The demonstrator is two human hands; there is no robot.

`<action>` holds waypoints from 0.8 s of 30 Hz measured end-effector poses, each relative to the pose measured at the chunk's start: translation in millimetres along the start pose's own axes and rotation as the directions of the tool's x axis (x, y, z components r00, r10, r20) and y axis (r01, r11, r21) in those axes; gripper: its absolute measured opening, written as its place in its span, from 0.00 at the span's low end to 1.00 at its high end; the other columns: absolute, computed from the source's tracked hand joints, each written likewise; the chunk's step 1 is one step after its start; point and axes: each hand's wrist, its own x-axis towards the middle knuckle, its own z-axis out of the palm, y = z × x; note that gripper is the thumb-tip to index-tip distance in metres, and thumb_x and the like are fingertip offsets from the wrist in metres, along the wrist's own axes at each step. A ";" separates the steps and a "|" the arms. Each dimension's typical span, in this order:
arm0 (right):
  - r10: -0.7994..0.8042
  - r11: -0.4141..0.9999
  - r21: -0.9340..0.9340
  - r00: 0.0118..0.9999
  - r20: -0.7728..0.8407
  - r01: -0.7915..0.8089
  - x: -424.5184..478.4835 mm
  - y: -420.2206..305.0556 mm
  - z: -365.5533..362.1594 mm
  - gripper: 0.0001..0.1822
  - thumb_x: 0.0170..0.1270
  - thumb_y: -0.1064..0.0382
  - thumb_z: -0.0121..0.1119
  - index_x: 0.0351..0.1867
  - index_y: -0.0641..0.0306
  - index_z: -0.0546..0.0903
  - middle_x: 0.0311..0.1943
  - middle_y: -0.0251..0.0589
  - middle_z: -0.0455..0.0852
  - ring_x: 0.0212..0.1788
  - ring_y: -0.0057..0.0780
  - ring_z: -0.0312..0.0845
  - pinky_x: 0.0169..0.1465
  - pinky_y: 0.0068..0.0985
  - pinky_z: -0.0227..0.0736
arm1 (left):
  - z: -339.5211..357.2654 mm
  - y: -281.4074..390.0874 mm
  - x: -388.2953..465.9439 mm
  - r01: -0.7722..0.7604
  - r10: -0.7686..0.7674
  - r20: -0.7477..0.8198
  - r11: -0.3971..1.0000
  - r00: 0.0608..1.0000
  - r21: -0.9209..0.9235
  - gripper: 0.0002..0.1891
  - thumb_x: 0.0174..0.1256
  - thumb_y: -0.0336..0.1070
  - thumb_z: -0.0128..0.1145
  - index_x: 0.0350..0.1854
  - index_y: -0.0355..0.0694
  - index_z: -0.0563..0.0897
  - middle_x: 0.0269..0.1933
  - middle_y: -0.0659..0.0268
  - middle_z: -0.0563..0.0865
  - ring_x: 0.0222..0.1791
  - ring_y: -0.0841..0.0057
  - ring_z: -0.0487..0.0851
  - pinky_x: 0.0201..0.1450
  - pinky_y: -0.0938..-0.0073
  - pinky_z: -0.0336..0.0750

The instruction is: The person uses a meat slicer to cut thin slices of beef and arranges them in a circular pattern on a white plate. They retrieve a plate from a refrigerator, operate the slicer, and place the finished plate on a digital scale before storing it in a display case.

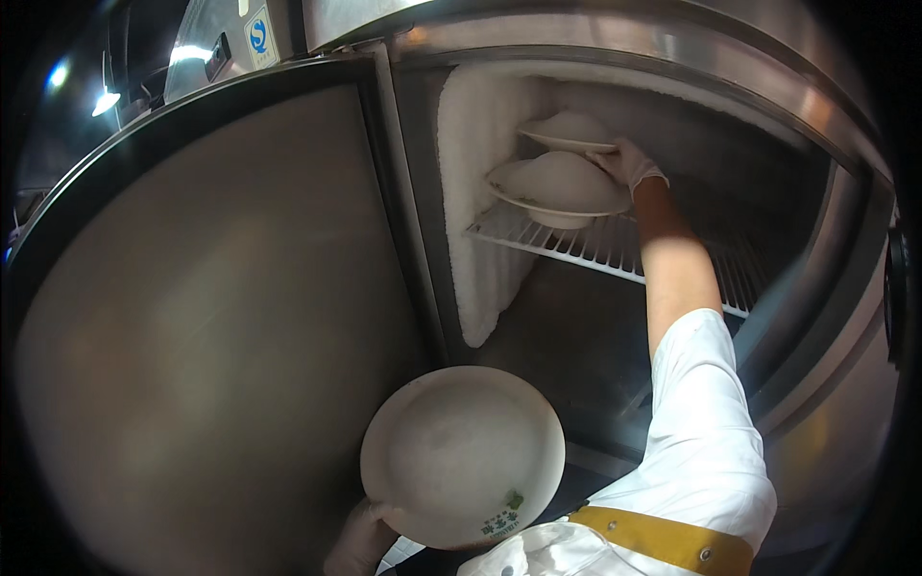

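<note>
My left hand (366,534), at the bottom, grips the lower left rim of a wide white dish (461,446) that bears printed writing and a small green mark. My right hand (628,164), in a thin clear glove, reaches far into an open, frosted freezer compartment. Its fingers are on the right edge of an upper white plate (569,131) with a pale mound on it. Just below sits a second white dish with a patterned rim (515,194), heaped with a pale frosty mound (565,180). Something white supports that dish underneath.
A white wire shelf (576,252) crosses the compartment. Thick frost (472,144) coats its left wall. The large steel door (216,302) stands swung out to the left. A steel frame (857,216) borders the opening on the right.
</note>
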 end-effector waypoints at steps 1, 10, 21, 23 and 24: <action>-0.059 0.996 -0.069 0.998 0.014 0.060 6.6 -3.0 -9.0 0.24 0.67 0.62 0.52 0.56 0.82 0.66 0.57 0.64 0.70 0.55 0.56 0.77 0.59 0.33 0.78 | 4.1 2.4 -2.2 -0.004 0.004 -0.014 1.000 1.000 0.006 0.32 0.59 0.38 0.57 0.66 0.29 0.66 0.60 0.57 0.76 0.60 0.66 0.75 0.64 0.66 0.68; -0.445 0.833 -0.375 0.895 -0.016 0.407 -53.7 -37.7 -31.9 0.20 0.71 0.62 0.45 0.57 0.75 0.69 0.55 0.56 0.75 0.49 0.52 0.81 0.51 0.29 0.84 | -6.8 -2.8 27.6 -0.033 0.025 0.078 0.994 0.997 0.103 0.32 0.57 0.40 0.60 0.65 0.35 0.69 0.58 0.60 0.78 0.57 0.67 0.76 0.61 0.66 0.70; -0.355 0.882 -0.320 0.934 0.035 0.347 -215.3 11.6 -33.3 0.21 0.56 0.71 0.51 0.52 0.75 0.73 0.52 0.53 0.78 0.51 0.45 0.79 0.56 0.40 0.81 | -29.4 -13.4 109.4 0.103 -0.198 0.333 0.953 0.922 0.284 0.29 0.61 0.37 0.61 0.64 0.34 0.70 0.57 0.59 0.80 0.57 0.70 0.79 0.61 0.67 0.73; -0.311 0.825 -0.328 0.855 0.416 0.460 -251.6 40.3 -66.9 0.28 0.55 0.69 0.53 0.60 0.72 0.70 0.59 0.48 0.76 0.60 0.41 0.74 0.67 0.36 0.67 | -4.9 -5.5 109.3 0.095 -0.241 0.318 0.906 0.917 0.413 0.29 0.62 0.39 0.60 0.64 0.34 0.70 0.57 0.58 0.80 0.56 0.69 0.79 0.59 0.64 0.74; -0.272 0.845 -0.329 0.869 0.413 0.421 -284.0 65.4 -53.5 0.29 0.57 0.69 0.52 0.64 0.71 0.68 0.60 0.46 0.76 0.63 0.38 0.71 0.68 0.36 0.65 | -2.0 -3.1 100.2 0.082 -0.237 0.280 0.878 0.930 0.471 0.29 0.63 0.41 0.59 0.65 0.33 0.69 0.58 0.58 0.80 0.56 0.68 0.80 0.59 0.62 0.74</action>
